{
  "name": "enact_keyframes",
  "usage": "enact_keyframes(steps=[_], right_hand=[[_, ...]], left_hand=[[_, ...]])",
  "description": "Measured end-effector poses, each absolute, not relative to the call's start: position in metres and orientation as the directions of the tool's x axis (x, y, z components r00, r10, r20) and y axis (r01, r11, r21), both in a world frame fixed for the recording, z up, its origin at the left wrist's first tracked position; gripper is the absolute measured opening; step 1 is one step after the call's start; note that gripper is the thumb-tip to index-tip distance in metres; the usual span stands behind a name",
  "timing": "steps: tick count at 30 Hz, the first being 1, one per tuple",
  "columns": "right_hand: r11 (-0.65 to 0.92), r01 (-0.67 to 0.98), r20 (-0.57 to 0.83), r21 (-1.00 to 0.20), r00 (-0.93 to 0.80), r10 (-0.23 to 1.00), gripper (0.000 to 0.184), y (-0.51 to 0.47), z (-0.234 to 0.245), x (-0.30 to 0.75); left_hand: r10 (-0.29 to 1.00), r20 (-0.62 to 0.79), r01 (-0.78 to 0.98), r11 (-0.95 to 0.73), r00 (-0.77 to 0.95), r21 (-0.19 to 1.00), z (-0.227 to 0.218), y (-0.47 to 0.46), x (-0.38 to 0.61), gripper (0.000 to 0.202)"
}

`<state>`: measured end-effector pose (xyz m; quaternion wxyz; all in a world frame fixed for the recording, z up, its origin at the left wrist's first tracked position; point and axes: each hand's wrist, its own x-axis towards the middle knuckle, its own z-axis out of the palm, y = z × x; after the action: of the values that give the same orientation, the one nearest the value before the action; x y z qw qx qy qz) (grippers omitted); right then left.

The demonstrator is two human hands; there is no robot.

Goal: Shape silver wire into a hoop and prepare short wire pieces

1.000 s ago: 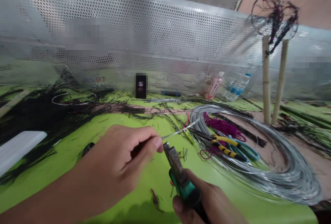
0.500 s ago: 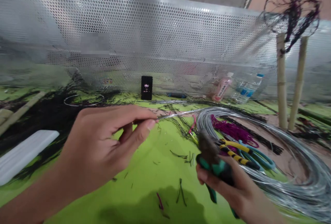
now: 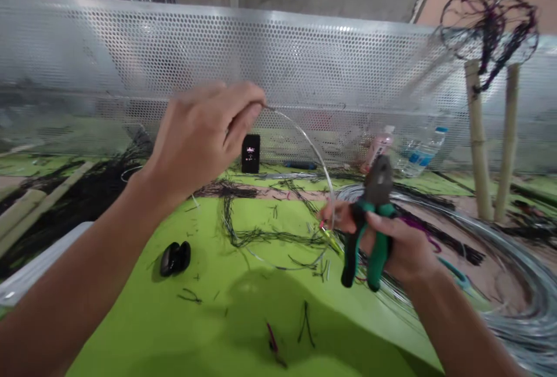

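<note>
My left hand (image 3: 204,133) is raised in front of the perforated screen, its thumb and fingers pinching the end of a silvery wire (image 3: 319,153). From that pinch the wire bends right and down in an arc toward my right hand (image 3: 400,243). Green-and-black pliers (image 3: 378,191) are held in my right hand, jaws pointing up. Some fingers of that hand reach left behind the handles, beside the wire; whether they touch it I cannot tell. A large coil of wire (image 3: 517,272) lies to the right, partly hidden by my right forearm.
A small black case (image 3: 175,258) lies on the green tabletop (image 3: 209,330) among dark twig scraps. Behind stand a phone (image 3: 250,153), a pink bottle (image 3: 378,145) and a clear water bottle (image 3: 426,153). Two bamboo posts (image 3: 478,145) rise at the right. Bundles of black strands (image 3: 100,203) lie left.
My left hand has risen with the wire end, and the wire, straight before, now arcs. My right hand has lifted the pliers, which now point up. The black case has come into sight.
</note>
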<state>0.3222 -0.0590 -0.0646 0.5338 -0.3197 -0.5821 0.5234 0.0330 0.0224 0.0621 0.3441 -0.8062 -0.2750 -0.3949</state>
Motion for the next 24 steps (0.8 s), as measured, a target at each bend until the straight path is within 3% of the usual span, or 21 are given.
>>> enact_keyframes(steps=[3,7,11,16,20,24], right_hand=[[0.124,-0.298,0.247,-0.946,-0.42,0.873,0.046,-0.06,-0.071,0.295],[-0.051,-0.574,0.327,-0.817,-0.536,0.778,0.037,-0.074,-0.075,0.272],[-0.076,-0.762,0.356,-0.643,-0.385,0.851,0.026,-0.084,-0.071,0.275],[-0.07,-0.788,0.177,-0.612,-0.222,0.959,0.027,-0.084,-0.067,0.282],[-0.045,-0.763,0.073,-0.645,-0.121,0.99,0.026,-0.089,-0.061,0.289],[0.02,-0.712,0.061,-0.701,-0.032,0.998,0.032,-0.1,-0.051,0.307]], left_hand=[[0.267,0.808,0.701,-0.674,0.525,-0.232,0.056,0.036,0.044,0.031],[0.401,0.737,0.639,-0.767,0.544,-0.055,0.035,0.047,0.053,0.036],[0.469,0.583,0.531,-0.844,0.663,0.074,-0.025,0.03,0.034,0.065],[0.493,0.197,0.468,-0.869,0.848,0.159,-0.108,0.009,-0.01,0.031],[0.587,0.03,0.572,-0.798,0.809,0.19,-0.121,0.034,-0.033,0.029],[0.684,-0.021,0.678,-0.719,0.73,0.152,-0.105,0.077,-0.059,0.03]])
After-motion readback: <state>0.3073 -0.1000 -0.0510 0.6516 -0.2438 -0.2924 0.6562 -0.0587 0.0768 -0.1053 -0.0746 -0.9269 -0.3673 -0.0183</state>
